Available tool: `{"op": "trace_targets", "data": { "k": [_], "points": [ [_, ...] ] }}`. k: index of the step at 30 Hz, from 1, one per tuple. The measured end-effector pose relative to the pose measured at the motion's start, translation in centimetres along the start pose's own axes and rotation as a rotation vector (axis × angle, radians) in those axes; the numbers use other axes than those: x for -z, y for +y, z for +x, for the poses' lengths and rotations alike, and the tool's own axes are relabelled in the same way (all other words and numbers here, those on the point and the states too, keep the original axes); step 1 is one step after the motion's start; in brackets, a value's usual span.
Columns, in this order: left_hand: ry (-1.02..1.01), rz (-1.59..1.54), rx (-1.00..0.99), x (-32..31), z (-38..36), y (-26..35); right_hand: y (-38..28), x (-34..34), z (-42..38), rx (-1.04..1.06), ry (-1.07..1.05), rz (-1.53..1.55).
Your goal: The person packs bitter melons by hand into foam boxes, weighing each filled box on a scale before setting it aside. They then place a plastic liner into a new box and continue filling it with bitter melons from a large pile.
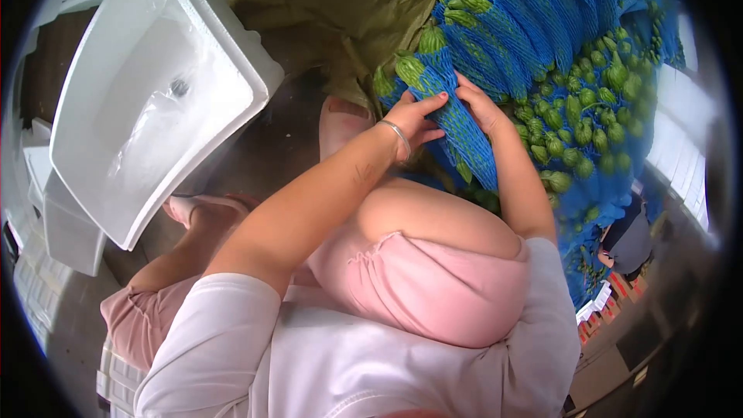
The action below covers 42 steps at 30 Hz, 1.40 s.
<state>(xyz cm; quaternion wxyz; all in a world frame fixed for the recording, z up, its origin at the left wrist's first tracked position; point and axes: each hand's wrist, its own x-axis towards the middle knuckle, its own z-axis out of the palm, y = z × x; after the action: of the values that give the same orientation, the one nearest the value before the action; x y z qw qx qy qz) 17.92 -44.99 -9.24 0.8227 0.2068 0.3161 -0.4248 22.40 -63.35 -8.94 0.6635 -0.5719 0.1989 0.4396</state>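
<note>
My left hand (416,122) is closed around a green ribbed gourd in a blue mesh sleeve (468,139), its thumb lying across the net. On the other side of the same sleeve, my right hand (481,104) grips it with fingers partly hidden behind. Green gourd tips (409,70) poke out of the netting just above my hands. Beyond them lies a large pile of netted gourds (534,23), with many green ends (576,108) showing to the right.
At the left a white foam box (147,101) stands tilted, lined with clear plastic. An olive-brown sheet (325,8) spreads at the top. Another person (628,240) is at the right, near red and white boxes (607,306). My bent knee (433,213) is below my hands.
</note>
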Motion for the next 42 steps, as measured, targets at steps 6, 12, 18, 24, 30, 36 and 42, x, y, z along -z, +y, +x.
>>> {"op": "trace_targets", "data": {
  "k": [6,12,18,24,30,36,42],
  "points": [
    [0.147,-0.092,-0.049,3.7,-1.1,-2.3,1.9,-1.6,1.0,-0.001,0.097,-0.304],
    [0.060,-0.091,0.205,6.5,0.4,-3.8,2.5,-0.6,2.2,-0.127,0.017,-0.828],
    [0.117,-0.174,0.371,6.2,1.3,-4.6,4.2,1.3,3.7,-0.005,0.084,-1.114],
    [-0.013,-0.259,0.160,6.4,1.3,-4.9,3.3,-0.9,2.1,0.041,0.274,-1.172],
    [0.071,-0.170,0.116,6.7,2.3,-5.1,5.0,-2.2,1.7,0.094,0.401,-1.224],
    [-0.097,-0.261,0.009,6.5,0.4,-5.0,4.3,-4.5,-0.2,0.266,0.367,-1.294],
    [0.004,-0.155,0.228,3.9,-0.4,-2.9,1.9,-1.4,2.0,-0.003,0.115,-1.053]
  ]
}}
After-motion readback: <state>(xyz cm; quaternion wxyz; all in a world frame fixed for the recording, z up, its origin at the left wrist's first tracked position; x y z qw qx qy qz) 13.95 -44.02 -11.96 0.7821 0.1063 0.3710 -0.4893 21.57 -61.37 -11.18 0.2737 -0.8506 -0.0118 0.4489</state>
